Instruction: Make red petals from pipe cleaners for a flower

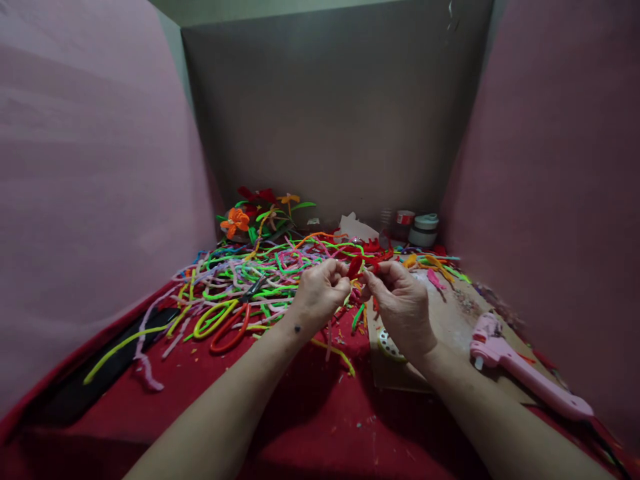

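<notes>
Both hands meet above the middle of the table. Closed in a pinch, my left hand [323, 287] grips a red pipe cleaner piece [355, 267], shaped like a small loop or petal. My right hand [400, 300], also pinched, is on the red pipe cleaner beside it, with a pale yellowish bit showing between the fingertips. How the parts join is hidden by the fingers. Behind and left of the hands spreads a heap of colourful pipe cleaners [280, 263]. Scissors with yellow and red handles [231, 328] lie left of my left hand.
A pink glue gun [520, 373] rests on a cardboard sheet [450, 327] at right, near a round holed disc [389, 345]. Pipe cleaner flowers [236, 222] stand at the back left; a lidded jar [424, 230] is at the back right. Pink panels [90, 167] flank the red cloth [175, 407].
</notes>
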A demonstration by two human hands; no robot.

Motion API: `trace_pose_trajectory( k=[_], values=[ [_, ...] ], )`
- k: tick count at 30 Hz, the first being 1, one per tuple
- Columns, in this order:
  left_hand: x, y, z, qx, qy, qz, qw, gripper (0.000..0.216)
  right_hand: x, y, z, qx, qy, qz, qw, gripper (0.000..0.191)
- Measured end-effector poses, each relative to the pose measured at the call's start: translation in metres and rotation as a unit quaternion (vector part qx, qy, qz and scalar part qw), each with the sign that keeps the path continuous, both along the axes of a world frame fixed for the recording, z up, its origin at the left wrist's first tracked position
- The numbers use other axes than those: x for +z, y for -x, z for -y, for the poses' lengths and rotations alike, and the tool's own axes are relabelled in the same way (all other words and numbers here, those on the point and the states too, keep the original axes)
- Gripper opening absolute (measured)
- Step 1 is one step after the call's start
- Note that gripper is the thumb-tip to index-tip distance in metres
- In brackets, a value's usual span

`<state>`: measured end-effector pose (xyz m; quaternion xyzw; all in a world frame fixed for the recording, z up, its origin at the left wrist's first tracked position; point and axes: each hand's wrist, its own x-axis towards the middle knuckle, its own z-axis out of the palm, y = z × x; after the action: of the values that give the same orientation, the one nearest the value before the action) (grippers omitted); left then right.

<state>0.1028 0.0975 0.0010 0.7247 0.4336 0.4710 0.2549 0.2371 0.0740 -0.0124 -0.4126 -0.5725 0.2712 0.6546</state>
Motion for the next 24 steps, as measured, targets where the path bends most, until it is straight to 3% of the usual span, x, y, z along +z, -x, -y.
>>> trace_pose_trajectory(
  k=[5,12,24],
  values=[
    [-0.003,0.0,0.001,0.023,-0.037,-0.038,0.998,0.003,-0.002,0.002,0.0,-0.001,0.005,-0.012,1.0,0.015],
    [-0.006,-0.001,0.0,0.023,-0.003,-0.015,1.0,0.002,0.006,0.004,0.003,0.105,0.057,-0.085,0.989,0.013],
    [0.001,-0.005,0.004,-0.101,0.127,0.12,0.979,0.006,-0.003,0.0,-0.01,0.173,0.107,-0.156,0.967,0.016]
  ],
)
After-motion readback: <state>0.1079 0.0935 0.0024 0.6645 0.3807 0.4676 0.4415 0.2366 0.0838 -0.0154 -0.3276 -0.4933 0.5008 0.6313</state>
